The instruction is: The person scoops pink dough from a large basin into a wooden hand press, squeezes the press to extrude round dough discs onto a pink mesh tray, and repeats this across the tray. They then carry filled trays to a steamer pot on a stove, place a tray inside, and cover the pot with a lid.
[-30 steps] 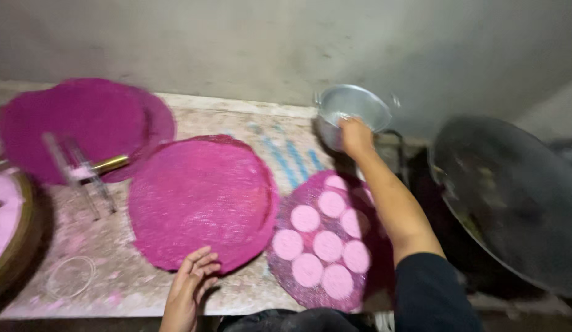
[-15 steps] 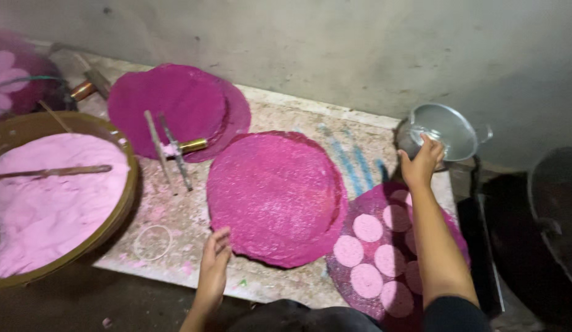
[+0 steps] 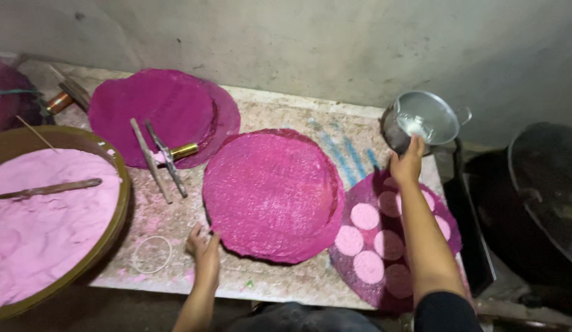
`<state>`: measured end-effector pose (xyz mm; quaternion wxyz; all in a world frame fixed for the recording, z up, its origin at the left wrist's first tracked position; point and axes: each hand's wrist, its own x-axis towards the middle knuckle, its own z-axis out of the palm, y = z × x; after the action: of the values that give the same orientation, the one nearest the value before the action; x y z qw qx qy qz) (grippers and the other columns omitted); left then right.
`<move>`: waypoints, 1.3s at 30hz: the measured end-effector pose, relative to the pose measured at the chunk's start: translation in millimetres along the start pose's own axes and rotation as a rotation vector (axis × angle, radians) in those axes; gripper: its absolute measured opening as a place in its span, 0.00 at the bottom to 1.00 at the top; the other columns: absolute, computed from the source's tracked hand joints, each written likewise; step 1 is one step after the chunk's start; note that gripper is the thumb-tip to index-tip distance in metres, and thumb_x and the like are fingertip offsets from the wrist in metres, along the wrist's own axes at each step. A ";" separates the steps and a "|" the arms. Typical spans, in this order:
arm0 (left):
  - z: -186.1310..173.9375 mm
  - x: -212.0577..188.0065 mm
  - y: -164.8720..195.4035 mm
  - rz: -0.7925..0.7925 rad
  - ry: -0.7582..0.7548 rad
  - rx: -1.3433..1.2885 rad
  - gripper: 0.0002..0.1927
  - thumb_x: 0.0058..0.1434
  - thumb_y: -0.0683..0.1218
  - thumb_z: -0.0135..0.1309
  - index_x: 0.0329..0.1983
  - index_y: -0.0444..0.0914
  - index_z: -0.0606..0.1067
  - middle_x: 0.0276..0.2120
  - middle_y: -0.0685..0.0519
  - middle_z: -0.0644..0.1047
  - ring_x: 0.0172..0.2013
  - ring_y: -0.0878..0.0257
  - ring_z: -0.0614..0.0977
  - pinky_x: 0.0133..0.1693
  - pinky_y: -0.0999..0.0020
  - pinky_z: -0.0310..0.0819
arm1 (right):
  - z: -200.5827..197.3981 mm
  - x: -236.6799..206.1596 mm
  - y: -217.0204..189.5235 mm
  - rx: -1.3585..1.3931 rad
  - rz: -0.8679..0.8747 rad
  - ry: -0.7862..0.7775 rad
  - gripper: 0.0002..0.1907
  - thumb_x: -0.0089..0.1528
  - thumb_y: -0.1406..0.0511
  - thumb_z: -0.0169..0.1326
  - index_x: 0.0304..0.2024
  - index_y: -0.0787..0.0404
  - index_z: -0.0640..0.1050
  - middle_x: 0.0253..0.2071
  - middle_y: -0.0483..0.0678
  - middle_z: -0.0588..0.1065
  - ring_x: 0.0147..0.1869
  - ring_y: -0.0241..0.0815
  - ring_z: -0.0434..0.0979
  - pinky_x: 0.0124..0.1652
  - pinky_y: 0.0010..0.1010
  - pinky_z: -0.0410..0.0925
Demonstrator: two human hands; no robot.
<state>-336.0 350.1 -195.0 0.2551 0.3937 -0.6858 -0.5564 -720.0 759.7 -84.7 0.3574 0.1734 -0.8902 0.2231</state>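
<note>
Two hands at work on one speckled stone surface (image 3: 280, 283) set against a grey wall.

Left hand (image 3: 203, 246): fingers spread loosely, tips resting at the near left edge of the middle pink mat (image 3: 274, 193); nothing gripped.

Right hand (image 3: 408, 165): reached far across, fingers closed on the near rim of one metal pot (image 3: 424, 120), which sits tilted at the far right corner of the surface, a little white showing inside.

Round pink mats, three counted:
- middle mat, lying flat at the centre, bare on top;
- far mat (image 3: 160, 110), toward the wall on the left, partly under one two-pronged wooden tool (image 3: 160, 157) with a brass-coloured fitting;
- near right mat (image 3: 390, 246), overhanging the front edge, carrying pale pink discs (image 3: 365, 216); at least seven show, with the forearm crossing over some.

One wide brown basin (image 3: 117, 178) at the left, full of pink powder, one stick (image 3: 49, 189) lying across it.

One thin white ring (image 3: 152, 254) on the surface, just left of the left hand.

One large dark pan (image 3: 544, 190) off the right end, well apart from the mats.

Edges and room: the middle mat touches or overlaps the disc mat on its right. A bare strip of surface runs between basin and middle mat, and another along the wall behind the middle mat.
</note>
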 end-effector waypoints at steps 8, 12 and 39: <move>-64.0 -89.8 -67.6 -0.028 0.265 0.029 0.31 0.56 0.41 0.58 0.65 0.39 0.69 0.65 0.40 0.56 0.59 0.49 0.65 0.56 0.56 0.70 | 16.4 29.4 21.6 -0.219 0.271 -0.131 0.10 0.60 0.67 0.64 0.43 0.63 0.81 0.51 0.62 0.73 0.53 0.64 0.76 0.53 0.51 0.69; -96.8 -165.3 -64.9 0.286 0.315 0.202 0.25 0.61 0.40 0.58 0.62 0.38 0.71 0.61 0.43 0.65 0.61 0.51 0.66 0.59 0.59 0.70 | -1.0 2.9 -3.3 -0.046 0.124 0.012 0.08 0.60 0.69 0.63 0.40 0.65 0.80 0.44 0.59 0.73 0.47 0.64 0.75 0.47 0.52 0.69; -171.1 -367.1 -107.6 -0.395 0.425 -0.701 0.34 0.72 0.57 0.48 0.77 0.40 0.57 0.59 0.51 0.61 0.60 0.60 0.63 0.67 0.57 0.54 | -18.5 -482.4 -180.7 0.249 -0.143 -1.347 0.13 0.57 0.65 0.60 0.45 0.56 0.82 0.45 0.57 0.76 0.53 0.59 0.75 0.48 0.50 0.69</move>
<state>31.9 548.7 -223.5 0.3971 0.5123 -0.3001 -0.6998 -294.9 689.5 -367.6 -0.2824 0.3725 -0.8723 0.1434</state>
